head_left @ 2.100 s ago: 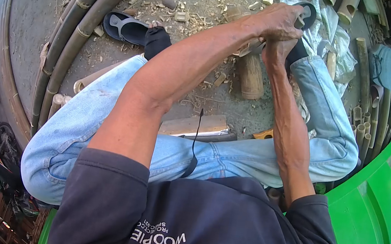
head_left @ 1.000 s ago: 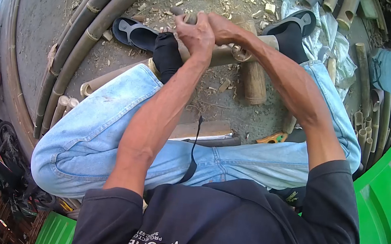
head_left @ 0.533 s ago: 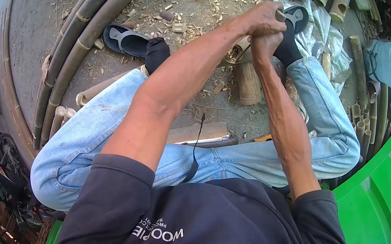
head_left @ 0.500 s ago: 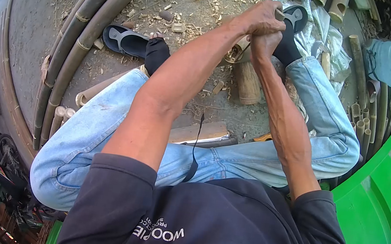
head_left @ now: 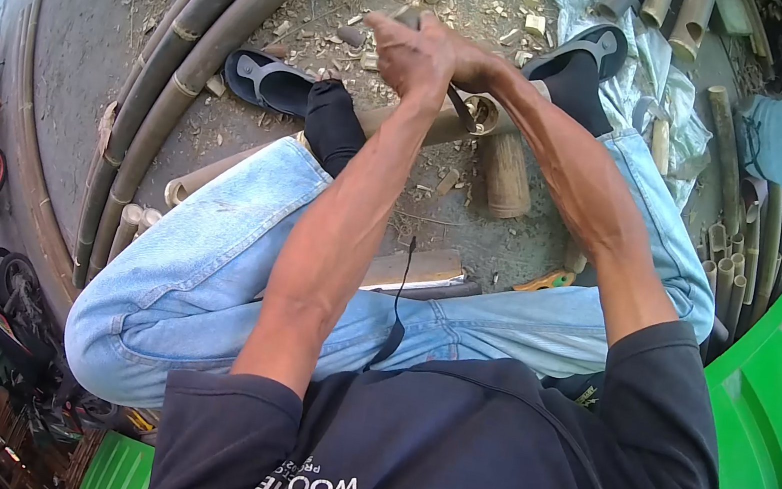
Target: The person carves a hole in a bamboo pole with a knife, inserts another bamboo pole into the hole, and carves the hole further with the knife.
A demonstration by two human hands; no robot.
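A bamboo pole (head_left: 444, 129) lies crosswise between the two sandalled feet, above a short thick bamboo piece (head_left: 505, 179). Near its right part is a cut opening (head_left: 481, 110) with a pale rim. A thin dark metal shaft (head_left: 462, 108) runs from the hands down to this opening. My left hand (head_left: 417, 58) is wrapped round the tool's handle (head_left: 407, 17), whose end shows above the fingers. Pressed against it, my right hand (head_left: 473, 67) is closed on the same tool, its fingers mostly hidden. Both hands are above and left of the opening.
Long bamboo poles (head_left: 200, 44) curve along the left. Wood chips (head_left: 535, 25) litter the ground. A saw with an orange handle (head_left: 547, 280) lies near the right thigh. At the right are cut bamboo tubes (head_left: 734, 265), a clear plastic container (head_left: 780, 144) and a green corrugated panel (head_left: 777, 403).
Both hands have swung left from beside the right foot, carrying the tool handle with them. The pole's opening and metal shaft now show more clearly.
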